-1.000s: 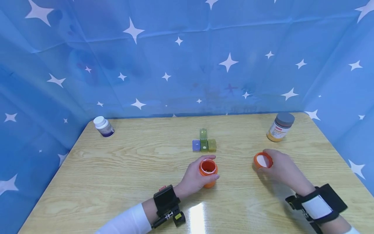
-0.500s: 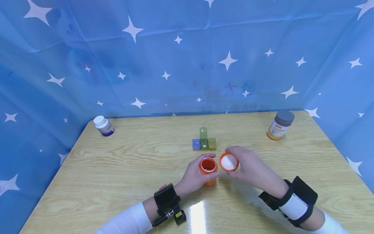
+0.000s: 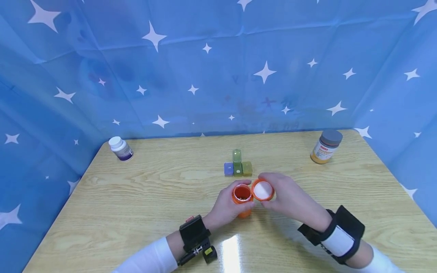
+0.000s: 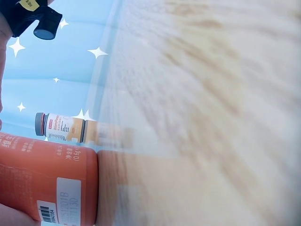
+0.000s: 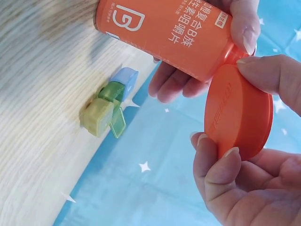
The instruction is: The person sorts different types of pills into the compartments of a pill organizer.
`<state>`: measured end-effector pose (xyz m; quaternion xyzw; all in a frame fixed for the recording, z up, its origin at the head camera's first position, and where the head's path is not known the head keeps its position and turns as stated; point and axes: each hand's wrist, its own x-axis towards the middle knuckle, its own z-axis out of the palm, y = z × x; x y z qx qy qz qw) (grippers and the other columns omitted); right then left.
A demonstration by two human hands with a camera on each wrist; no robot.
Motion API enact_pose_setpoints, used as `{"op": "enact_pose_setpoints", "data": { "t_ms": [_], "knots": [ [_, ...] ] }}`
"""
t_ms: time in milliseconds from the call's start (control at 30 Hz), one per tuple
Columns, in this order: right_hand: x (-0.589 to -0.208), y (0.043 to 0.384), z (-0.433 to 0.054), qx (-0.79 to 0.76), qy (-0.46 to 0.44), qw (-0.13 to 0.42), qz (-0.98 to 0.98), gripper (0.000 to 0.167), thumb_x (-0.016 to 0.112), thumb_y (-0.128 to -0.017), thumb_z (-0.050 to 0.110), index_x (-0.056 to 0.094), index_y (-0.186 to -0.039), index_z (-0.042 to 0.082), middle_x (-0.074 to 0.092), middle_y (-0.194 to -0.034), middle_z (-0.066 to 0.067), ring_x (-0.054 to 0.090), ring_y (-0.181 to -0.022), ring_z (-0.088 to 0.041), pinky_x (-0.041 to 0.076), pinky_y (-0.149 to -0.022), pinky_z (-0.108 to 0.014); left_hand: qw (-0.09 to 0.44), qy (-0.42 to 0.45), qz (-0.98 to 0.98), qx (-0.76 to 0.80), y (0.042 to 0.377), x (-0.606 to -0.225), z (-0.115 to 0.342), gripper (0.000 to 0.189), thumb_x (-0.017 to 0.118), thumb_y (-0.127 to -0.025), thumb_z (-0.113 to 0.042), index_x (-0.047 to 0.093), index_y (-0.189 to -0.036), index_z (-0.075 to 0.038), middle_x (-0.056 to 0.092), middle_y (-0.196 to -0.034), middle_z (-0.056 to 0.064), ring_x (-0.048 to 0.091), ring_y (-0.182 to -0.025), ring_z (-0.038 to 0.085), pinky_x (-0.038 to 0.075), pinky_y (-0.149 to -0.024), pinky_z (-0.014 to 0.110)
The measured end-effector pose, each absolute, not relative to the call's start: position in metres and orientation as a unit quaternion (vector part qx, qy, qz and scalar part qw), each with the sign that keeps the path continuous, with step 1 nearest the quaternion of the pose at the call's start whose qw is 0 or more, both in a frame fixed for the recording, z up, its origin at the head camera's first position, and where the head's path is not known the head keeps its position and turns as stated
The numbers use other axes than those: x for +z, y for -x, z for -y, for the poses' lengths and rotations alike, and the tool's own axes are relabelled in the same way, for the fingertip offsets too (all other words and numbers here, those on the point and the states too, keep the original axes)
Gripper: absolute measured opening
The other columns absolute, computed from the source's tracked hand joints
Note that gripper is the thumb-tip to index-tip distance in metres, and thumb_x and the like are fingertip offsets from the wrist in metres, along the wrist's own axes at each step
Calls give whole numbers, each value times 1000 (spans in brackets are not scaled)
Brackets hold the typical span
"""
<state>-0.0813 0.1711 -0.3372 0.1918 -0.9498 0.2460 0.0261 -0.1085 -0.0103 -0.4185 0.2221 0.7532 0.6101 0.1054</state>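
Note:
My left hand [image 3: 229, 203] grips an orange pill bottle [image 5: 164, 33] round its side; the bottle stands upright on the table, its mouth uncovered and small bits visible inside. With thumb and fingertips, my right hand [image 3: 290, 195] pinches the orange screw cap [image 5: 237, 113] by its rim. White lining inside the cap faces the head camera. The cap is right beside the bottle's mouth, seemingly touching its edge. Just beyond both hands sits a small pill organizer [image 3: 238, 168] with blue, green and yellow compartments; the green lid is up and a white pill lies within.
A white bottle [image 3: 121, 148] with a purple-banded label stands at the table's back left. At the back right is a grey-capped supplement jar [image 3: 326, 147]. A blue star-patterned curtain [image 3: 218, 76] hangs behind the wooden table [image 3: 153, 182].
My right hand has brought the cap leftward from the table's right side to the bottle's mouth. The left hand and the bottle have stayed in place.

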Motion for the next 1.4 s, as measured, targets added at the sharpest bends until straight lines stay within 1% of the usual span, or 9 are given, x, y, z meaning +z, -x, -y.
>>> {"op": "enact_pose_setpoints", "data": {
  "t_ms": [133, 367, 500, 600, 733, 867, 1000, 1167, 1400],
  "knots": [
    [-335, 81, -169, 242, -198, 25, 949, 49, 80, -66, 9, 60, -109, 0, 66, -104, -13, 61, -90, -24, 54, -76, -37, 112, -215, -749, 616, 108, -420, 11, 49, 72, -77, -11, 54, -123, -7, 64, -112, 9, 58, -99, 15, 46, -86, 21],
    [-325, 82, -164, 230, -200, 8, 952, 62, 81, -66, 14, 55, -120, -1, 66, -105, -13, 61, -88, -22, 55, -76, -35, 119, -211, -750, 616, 107, -422, 13, 48, 71, -79, -11, 54, -123, -8, 63, -115, 9, 58, -102, 18, 46, -87, 21],
    [-318, 85, -156, 237, -202, -7, 950, 65, 82, -65, 19, 52, -120, -1, 66, -102, -11, 61, -86, -19, 54, -76, -33, 122, -211, -746, 619, 106, -422, 13, 47, 69, -78, -8, 54, -123, -9, 63, -114, 8, 57, -101, 17, 45, -88, 21],
    [-318, 88, -148, 237, -218, -7, 947, 61, 83, -64, 21, 53, -114, 1, 65, -96, -8, 60, -84, -18, 53, -74, -31, 124, -219, -745, 617, 105, -423, 14, 47, 68, -77, -4, 54, -122, -9, 63, -113, 8, 57, -99, 14, 45, -89, 21],
    [-321, 91, -138, 224, -257, -3, 940, 50, 81, -66, 20, 58, -107, 3, 63, -89, -4, 55, -78, -15, 50, -67, -24, 128, -227, -746, 613, 105, -425, 14, 48, 67, -76, -1, 52, -121, -7, 62, -111, 10, 55, -95, 13, 45, -89, 21],
    [-321, 93, -133, 213, -272, -5, 938, 44, 79, -67, 20, 61, -105, 5, 62, -89, -4, 51, -79, -16, 48, -64, -21, 131, -226, -744, 615, 105, -425, 13, 46, 66, -77, -2, 52, -120, -7, 61, -111, 9, 54, -95, 13, 44, -88, 21],
    [-318, 93, -133, 198, -276, -8, 940, 46, 79, -68, 20, 63, -108, 5, 64, -95, -6, 52, -85, -19, 51, -67, -24, 122, -230, -747, 612, 105, -425, 13, 45, 66, -77, -2, 52, -119, -6, 61, -111, 10, 54, -94, 13, 45, -88, 22],
    [-315, 92, -131, 174, -291, -6, 941, 50, 78, -69, 20, 62, -113, 4, 64, -102, -10, 52, -89, -21, 52, -70, -26, 126, -227, -750, 608, 105, -423, 13, 47, 67, -77, -3, 51, -120, -7, 61, -113, 9, 54, -96, 13, 45, -88, 22],
    [-313, 93, -128, 150, -291, -1, 945, 51, 78, -68, 21, 63, -114, 6, 60, -99, -11, 46, -88, -21, 48, -69, -25, 127, -225, -757, 600, 108, -420, 13, 46, 68, -77, -3, 50, -120, -6, 60, -112, 9, 55, -95, 15, 46, -86, 20]
  ]
}}
